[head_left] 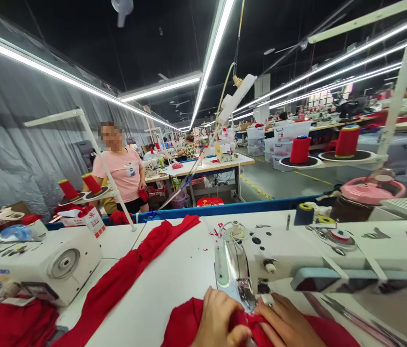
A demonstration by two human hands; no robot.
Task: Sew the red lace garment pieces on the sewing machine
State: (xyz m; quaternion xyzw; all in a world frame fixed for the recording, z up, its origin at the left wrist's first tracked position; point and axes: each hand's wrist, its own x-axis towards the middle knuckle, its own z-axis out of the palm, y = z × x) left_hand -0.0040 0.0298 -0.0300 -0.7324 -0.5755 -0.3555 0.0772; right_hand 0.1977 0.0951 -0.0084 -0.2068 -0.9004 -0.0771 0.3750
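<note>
Red fabric point(182, 322) lies under the needle area of a white sewing machine point(279, 250) at the bottom of the head view. My left hand point(219, 318) is closed on the fabric just left of the presser foot, thumb and fingers pinching it. On the right side, my right hand point(284, 320) presses and grips the same fabric close to the needle. The presser foot and stitching point are partly hidden between my hands. A long strip of red cloth point(127, 274) stretches diagonally across the white table point(152, 294) to my left.
Metal scissors point(355, 313) lie right of my hands. A second sewing machine point(55, 262) stands at left beside a red cloth pile point(15, 320). Red thread cones point(347, 141) sit on a stand at right. A person in a pink shirt point(122, 173) stands beyond the table.
</note>
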